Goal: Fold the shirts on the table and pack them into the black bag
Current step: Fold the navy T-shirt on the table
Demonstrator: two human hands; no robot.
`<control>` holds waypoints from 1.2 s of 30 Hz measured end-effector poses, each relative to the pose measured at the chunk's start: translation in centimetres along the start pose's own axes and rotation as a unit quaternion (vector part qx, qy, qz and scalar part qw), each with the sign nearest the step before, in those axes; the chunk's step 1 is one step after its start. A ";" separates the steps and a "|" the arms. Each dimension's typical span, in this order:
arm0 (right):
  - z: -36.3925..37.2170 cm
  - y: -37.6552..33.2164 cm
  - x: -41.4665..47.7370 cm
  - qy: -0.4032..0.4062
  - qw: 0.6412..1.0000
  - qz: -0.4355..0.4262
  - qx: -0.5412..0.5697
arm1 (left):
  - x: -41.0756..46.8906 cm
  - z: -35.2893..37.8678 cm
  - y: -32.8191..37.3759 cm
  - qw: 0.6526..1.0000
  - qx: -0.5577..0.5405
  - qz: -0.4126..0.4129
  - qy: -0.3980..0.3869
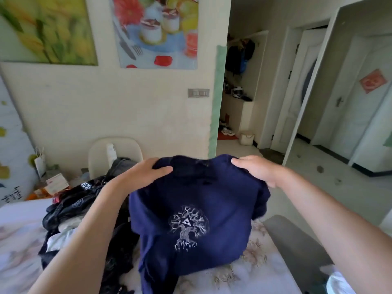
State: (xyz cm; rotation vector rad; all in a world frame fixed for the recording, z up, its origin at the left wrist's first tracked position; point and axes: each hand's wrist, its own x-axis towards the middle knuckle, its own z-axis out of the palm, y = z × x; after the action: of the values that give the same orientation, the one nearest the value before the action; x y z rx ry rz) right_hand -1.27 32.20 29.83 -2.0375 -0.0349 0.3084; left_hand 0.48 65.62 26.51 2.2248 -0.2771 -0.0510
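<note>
Fingers [151, 161] of my left hand [146, 172] curl over the top edge of the navy-blue cotton T-shirt with a white tree print [191, 209], thumb pressed on its front, pinching the cloth at 1 shoulder; my right hand [257, 169] grips the other shoulder, thumb flat on the front, the remaining fingers tucked behind the fabric; both hands hold the shirt up over the table covered in pale floral cloth [261, 264], its lower part sagging onto the tabletop; just left of it a heap of dark crumpled garments [70, 211] lies on the table; behind the heap stands a cream round-backed chair [97, 153] carrying a dark bundle [122, 166]; I cannot tell whether that is the black bag.
</note>
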 end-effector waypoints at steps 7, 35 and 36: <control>-3.0 2.9 2.5 -0.025 0.998 0.057 -0.008 | 2.0 -0.9 -0.5 0.991 0.108 -0.074 -0.040; 6.0 26.8 25.4 -0.135 0.973 0.087 -0.166 | 18.8 20.4 -21.1 0.960 0.073 -0.268 -0.035; 6.7 27.5 24.9 -0.156 0.966 0.080 -0.193 | 18.0 21.1 -21.6 0.955 0.078 -0.279 -0.057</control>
State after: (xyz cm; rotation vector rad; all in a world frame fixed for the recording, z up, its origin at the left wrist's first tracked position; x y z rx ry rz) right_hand 18.31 29.04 -2.23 -2.3620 -0.1342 0.7728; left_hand 19.14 58.32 -2.38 2.3962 0.3050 -0.4792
